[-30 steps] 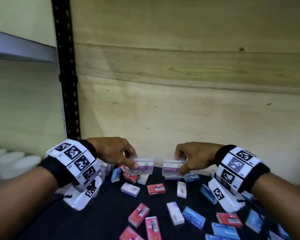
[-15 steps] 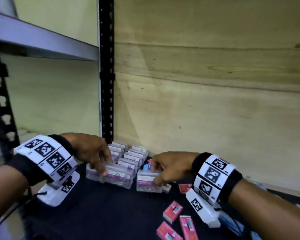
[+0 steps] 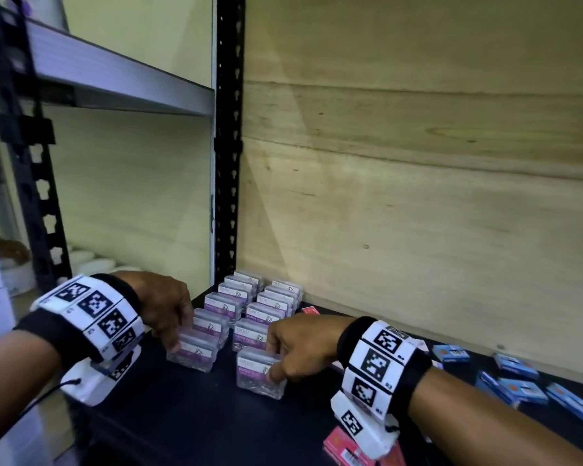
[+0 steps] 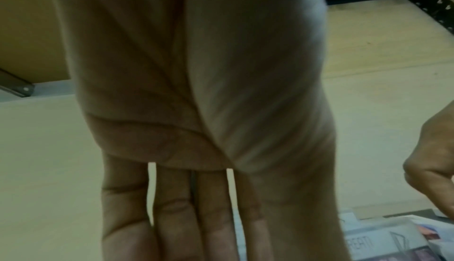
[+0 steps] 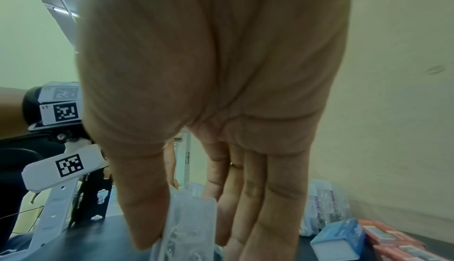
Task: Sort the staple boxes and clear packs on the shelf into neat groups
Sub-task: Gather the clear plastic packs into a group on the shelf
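Two rows of clear packs with purple labels stand in the back left corner of the dark shelf. My left hand holds the front clear pack of the left row, which rests on the shelf. My right hand pinches the front pack of the right row between thumb and fingers; the right wrist view shows that pack in the right hand. In the left wrist view the left hand fills the frame, with a pack at the lower right.
Blue staple boxes lie scattered on the right of the shelf, red ones near the front under my right wrist. A black upright post and a wooden back board close the corner. A grey shelf hangs at upper left.
Both hands carried a clear pack each from mid-shelf to the left and set them down at the front of the two rows. The head view swung left with them.
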Tool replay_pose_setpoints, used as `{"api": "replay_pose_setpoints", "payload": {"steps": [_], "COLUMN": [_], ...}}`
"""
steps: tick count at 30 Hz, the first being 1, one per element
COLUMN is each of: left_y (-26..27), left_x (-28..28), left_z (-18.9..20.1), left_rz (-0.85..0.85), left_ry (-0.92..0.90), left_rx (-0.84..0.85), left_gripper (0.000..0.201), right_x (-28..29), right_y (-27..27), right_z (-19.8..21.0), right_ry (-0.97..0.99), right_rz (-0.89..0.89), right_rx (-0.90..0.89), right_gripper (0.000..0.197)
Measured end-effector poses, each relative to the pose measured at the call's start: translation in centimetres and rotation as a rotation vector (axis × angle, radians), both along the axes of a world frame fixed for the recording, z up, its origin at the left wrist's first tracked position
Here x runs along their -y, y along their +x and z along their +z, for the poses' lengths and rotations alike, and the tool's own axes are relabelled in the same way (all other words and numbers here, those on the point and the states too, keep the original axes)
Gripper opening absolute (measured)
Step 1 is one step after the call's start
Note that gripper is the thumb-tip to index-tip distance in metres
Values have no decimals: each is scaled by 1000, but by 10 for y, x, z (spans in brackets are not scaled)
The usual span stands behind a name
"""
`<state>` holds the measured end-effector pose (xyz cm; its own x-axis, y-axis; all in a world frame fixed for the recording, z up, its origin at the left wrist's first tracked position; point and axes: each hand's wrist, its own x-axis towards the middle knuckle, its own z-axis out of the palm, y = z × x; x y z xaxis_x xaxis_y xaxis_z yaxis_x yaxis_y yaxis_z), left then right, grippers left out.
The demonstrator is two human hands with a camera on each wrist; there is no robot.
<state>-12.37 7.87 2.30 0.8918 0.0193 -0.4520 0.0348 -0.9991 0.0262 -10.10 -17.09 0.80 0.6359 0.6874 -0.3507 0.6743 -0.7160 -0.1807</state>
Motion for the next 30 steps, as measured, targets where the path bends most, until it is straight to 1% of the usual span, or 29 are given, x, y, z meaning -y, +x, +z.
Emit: {"api": "replay_pose_setpoints", "payload": {"steps": [2,5,12,17,20,25,30], "left_y": [0,0,1,-2,-3,0,2], "left_x": [-1,-2,-3,-4,-2,0,0], "left_z": [-1,-3,-6,0,0,-8,-10], "left_rz": [5,15,32,-19,-57,-110,-152], "left_ry": [-6,3,22,14,19,47,57], "left_rx": [-1,18,102,158,176,202,230], "left_gripper": [27,30,35,32,32,32,30], "right_x": [-3,-6,-12,-9,-7,-8,-11], "right_y": [-1,-2,-3,-2,-1,1,1], "right_z": [-2,-4,-2,4,8,3,-2], "right_ry": [-2,-6,-28,28,29,40,70], "right_rz": [-2,3,11,1,7,7,14], "right_rx": [4,14,84,86,89,55,61], "right_gripper": [32,33,46,38,39,36,31]}}
